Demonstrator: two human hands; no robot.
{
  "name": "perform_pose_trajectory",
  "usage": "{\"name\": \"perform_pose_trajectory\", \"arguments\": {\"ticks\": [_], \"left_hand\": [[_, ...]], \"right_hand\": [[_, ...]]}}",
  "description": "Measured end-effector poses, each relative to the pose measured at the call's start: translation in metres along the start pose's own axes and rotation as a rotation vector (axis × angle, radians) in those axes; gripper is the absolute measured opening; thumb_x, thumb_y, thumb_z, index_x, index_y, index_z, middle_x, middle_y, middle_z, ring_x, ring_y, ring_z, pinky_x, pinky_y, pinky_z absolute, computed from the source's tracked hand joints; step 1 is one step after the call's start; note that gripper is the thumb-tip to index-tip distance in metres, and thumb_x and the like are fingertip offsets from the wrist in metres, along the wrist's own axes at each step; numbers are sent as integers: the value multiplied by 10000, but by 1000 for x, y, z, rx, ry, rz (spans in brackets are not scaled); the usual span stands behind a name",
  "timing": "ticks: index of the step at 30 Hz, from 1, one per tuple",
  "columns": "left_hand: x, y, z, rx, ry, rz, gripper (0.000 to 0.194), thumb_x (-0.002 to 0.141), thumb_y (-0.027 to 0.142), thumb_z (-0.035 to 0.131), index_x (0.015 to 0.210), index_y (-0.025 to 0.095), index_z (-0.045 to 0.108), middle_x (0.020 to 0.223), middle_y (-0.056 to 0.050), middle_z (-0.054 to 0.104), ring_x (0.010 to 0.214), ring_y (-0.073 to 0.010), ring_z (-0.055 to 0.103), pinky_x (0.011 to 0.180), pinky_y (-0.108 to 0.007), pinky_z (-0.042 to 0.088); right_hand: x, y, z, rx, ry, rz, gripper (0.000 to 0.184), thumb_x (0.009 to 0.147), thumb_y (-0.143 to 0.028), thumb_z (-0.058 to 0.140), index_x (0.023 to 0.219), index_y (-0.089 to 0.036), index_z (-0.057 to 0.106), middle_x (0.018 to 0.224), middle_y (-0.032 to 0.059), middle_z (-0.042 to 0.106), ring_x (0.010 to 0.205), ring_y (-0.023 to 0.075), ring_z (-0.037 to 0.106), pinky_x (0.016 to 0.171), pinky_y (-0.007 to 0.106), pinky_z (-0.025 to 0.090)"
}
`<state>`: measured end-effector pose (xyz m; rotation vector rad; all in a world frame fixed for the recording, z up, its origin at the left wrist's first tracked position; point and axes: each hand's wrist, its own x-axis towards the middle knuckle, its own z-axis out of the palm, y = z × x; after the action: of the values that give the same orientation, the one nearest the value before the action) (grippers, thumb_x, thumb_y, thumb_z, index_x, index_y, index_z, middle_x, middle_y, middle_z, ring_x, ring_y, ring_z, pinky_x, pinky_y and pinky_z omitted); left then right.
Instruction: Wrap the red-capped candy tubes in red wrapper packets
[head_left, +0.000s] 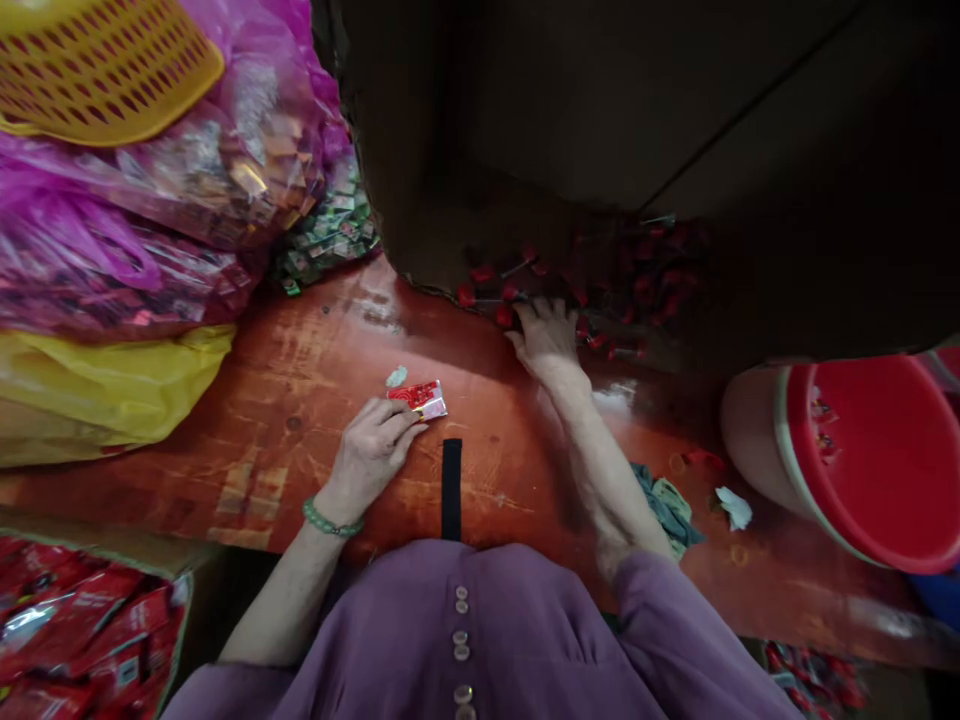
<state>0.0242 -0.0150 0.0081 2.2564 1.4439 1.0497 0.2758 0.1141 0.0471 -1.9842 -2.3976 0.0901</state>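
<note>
My left hand, with a green bead bracelet on its wrist, pinches a small flat red packet with a pale, shiny end just above the table. My right hand reaches over the near edge of a dark cardboard box. Its fingers are apart, their tips among small red-headed pieces that look like lollipops on clear sticks. More such pieces lie in shadow further inside the box. A crumpled whitish scrap lies just beyond the packet. A black strap lies between my forearms.
Stacked bags of small wrapped pieces and a yellow basket stand at left. A carton of red packages sits lower left. At right are a red-lidded bucket, a dark cloth and a white scrap.
</note>
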Motion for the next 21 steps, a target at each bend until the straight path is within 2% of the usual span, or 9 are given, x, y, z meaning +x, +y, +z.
{"name": "perform_pose_trajectory", "arguments": {"ticks": [3,6,10,12,16,19,21], "left_hand": [[2,0,-2,-25,-9,1,142,931,241,607,937,166,728,896,-54,724,785,-149,639,755,-267,550],[4,2,-3,-9,-37,-45,165,946,211,572,975,145,720,914,-65,727,819,-163,649,784,-278,550],[6,4,-2,64,-52,-72,183,946,190,545,937,127,717,869,-79,722,788,-191,640,756,-315,538],[8,5,-1,72,-16,-84,164,928,187,567,903,149,725,829,-63,724,755,-187,641,730,-312,528],[10,7,0,-25,98,-163,106,869,199,645,835,199,745,779,-17,738,709,-160,656,683,-284,516],[11,8,1,-105,147,-242,69,820,228,706,773,210,753,736,-1,732,664,-144,650,633,-269,495],[11,8,2,-137,147,-273,74,796,241,731,734,208,752,708,1,725,651,-142,648,628,-268,490]], "right_hand": [[7,2,3,-29,-49,-22,354,935,-222,545,1266,-129,629,1269,199,631,1210,382,495,962,552,367],[-3,2,8,92,16,-31,349,967,-237,474,1262,-122,623,1247,191,648,1208,362,523,999,554,359],[-30,2,13,594,169,-60,390,983,-341,443,1317,-179,563,1271,136,649,1171,268,586,1028,459,429],[-46,-1,14,887,173,-62,427,972,-420,466,1333,-204,541,1254,106,656,1111,227,621,1000,415,477],[-78,-14,16,1271,59,45,484,940,-489,530,1348,-230,533,1157,64,672,971,179,645,924,376,533],[-108,-32,21,1410,-58,127,491,930,-498,551,1358,-259,524,1149,49,665,943,166,638,874,346,547],[-133,-46,25,1451,-189,125,468,922,-491,567,1322,-248,551,1139,47,666,958,166,631,878,332,537]]}}
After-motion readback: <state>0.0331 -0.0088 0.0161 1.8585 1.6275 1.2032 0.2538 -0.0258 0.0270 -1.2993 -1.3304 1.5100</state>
